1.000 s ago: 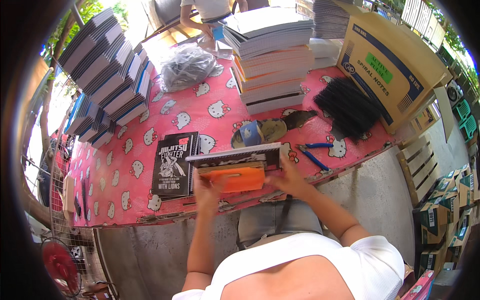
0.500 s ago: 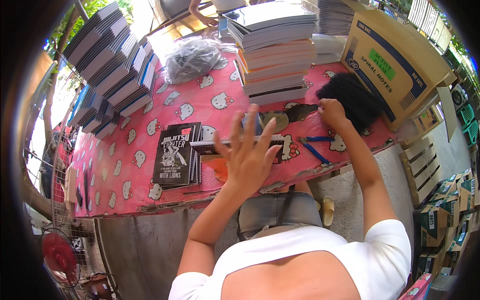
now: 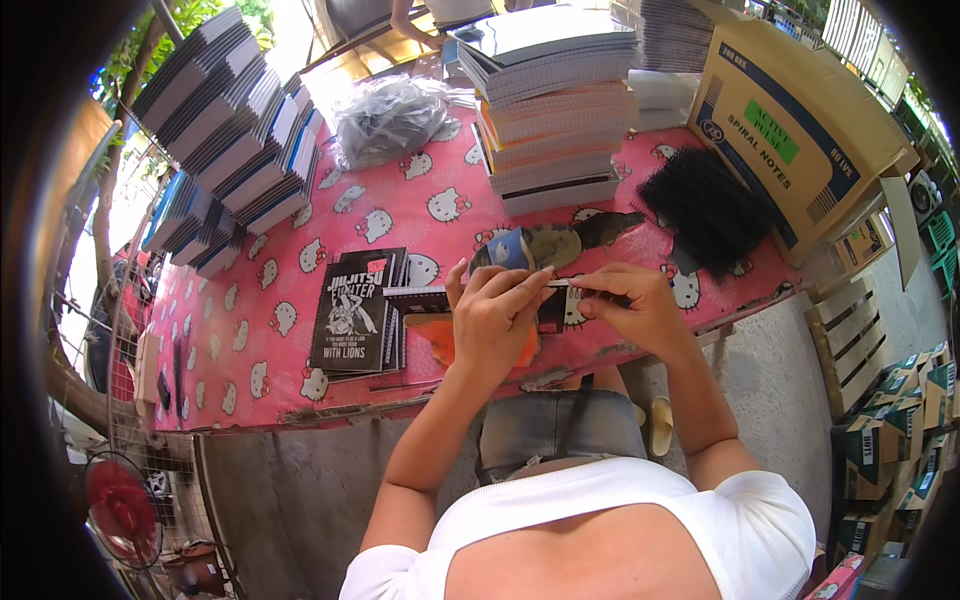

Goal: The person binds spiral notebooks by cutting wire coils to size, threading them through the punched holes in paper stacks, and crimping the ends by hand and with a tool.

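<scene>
- Orange block (image 3: 432,338) at the near table edge, partly behind the left hand (image 3: 495,315).
- Just beyond it, a notebook (image 3: 415,297) edge-up; the left fingers curl over it – how firmly, I can't tell.
- Right hand (image 3: 632,303) at the notebook's right end, fingers drawn in – whatever they grip is hidden from me.
- Left, black spiral notebooks (image 3: 350,312).
- Farther right, black coils (image 3: 705,210).
- Far middle, a tall notebook stack (image 3: 555,130).

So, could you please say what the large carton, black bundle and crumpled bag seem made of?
Large carton: matte cardboard, judging by plain brown faces. Black bundle: probably dull plastic, given thin strands; coated wire is possible. Crumpled bag: apparently thin plastic, crinkled, glossy and see-through.
</scene>
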Demonstrator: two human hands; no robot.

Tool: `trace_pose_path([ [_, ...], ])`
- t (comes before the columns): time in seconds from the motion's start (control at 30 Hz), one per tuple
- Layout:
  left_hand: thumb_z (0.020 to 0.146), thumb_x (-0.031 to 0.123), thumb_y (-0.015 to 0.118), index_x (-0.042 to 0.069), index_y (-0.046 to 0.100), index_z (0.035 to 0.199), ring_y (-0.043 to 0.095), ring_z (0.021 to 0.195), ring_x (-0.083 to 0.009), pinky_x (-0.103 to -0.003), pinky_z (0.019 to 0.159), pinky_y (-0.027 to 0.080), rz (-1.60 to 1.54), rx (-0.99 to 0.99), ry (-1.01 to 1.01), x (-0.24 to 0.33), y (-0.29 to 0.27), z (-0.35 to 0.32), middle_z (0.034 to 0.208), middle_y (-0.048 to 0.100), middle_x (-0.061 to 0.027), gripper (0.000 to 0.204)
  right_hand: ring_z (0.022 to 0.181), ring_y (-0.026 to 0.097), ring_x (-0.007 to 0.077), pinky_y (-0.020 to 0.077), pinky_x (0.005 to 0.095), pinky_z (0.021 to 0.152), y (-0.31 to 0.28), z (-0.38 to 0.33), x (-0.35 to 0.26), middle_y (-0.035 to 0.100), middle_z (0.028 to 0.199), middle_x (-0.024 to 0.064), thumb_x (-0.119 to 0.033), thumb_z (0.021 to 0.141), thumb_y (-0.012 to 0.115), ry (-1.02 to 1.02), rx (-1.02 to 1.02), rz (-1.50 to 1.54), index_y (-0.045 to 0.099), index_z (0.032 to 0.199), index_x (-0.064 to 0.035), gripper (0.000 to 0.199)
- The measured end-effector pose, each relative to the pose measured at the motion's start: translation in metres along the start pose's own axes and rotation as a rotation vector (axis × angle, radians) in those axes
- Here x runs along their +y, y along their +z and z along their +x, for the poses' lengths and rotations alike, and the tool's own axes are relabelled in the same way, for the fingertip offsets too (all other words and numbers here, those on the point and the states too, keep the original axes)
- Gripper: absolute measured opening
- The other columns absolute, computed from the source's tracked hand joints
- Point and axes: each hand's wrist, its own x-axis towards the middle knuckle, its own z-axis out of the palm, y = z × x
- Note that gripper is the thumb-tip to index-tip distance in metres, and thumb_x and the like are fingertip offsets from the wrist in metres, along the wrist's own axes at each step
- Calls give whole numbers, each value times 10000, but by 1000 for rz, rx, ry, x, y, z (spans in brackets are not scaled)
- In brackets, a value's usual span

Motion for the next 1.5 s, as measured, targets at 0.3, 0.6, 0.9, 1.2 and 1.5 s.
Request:
trace_pose_path([
  [0.3,783,215,725,124,727,953,621,800,-167,-370,932,325,-52,12,-65,0,-1,2,841,693,-4,193,735,624,114,482,238,642,11,-8,-5,684,880,88,0,796,674,433,-457,359,533,1319,-53,544],
  [0.6,781,201,731,131,728,940,620,778,-169,-381,937,337,-94,-20,-47,0,-5,-1,802,690,-9,174,726,613,131,474,259,614,1,17,2,633,801,48,-26,743,742,-109,44,-71,700,984,-40,245],
  [0.9,764,212,742,141,729,984,608,721,-151,-398,1012,312,-103,9,-61,3,-4,-3,809,698,-3,231,764,610,162,475,278,660,-7,30,4,632,882,75,-9,809,666,60,-197,28,660,948,-13,140],
  [1.2,767,219,737,127,721,938,621,767,-168,-405,1009,314,-108,29,-58,4,-1,-4,842,701,-11,195,679,596,118,471,264,601,-9,28,-7,640,778,80,-9,859,613,173,-276,41,645,983,13,130],
  [1.5,714,209,759,128,703,871,615,873,-198,-421,973,341,24,97,-39,-2,-7,-6,917,686,-10,186,734,605,322,477,402,623,14,24,-24,568,802,114,-157,827,661,-205,86,-329,563,978,-56,206],
])
